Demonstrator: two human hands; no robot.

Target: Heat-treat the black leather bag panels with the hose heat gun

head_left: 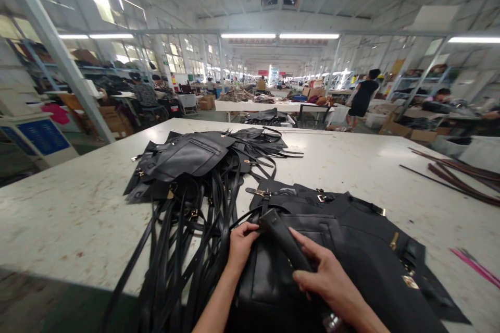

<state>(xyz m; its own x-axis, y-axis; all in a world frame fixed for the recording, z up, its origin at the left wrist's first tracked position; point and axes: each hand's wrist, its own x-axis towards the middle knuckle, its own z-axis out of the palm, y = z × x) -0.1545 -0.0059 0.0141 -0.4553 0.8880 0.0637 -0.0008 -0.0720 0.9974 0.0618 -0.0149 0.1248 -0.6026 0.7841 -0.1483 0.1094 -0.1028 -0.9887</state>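
Black leather bag pieces (375,249) with gold buckles lie overlapped at the table's near right. Above them, my right hand (328,275) is wrapped round a thick black leather strap (283,239) that slants up to the left. Near the strap's upper end, my left hand (242,242) is pinched at the edge of the black leather; what its fingertips hold is too small to make out. A second pile of black leather pieces (187,156) sits to the left, its many thin straps (175,249) hanging over the front edge.
The pale table (78,208) carries brown strips (461,176) at the right and a pink-handled tool (474,266) near the right edge. Beyond stand another table (234,106), a person in black (363,96), and a slanted metal post (58,51) at the left.
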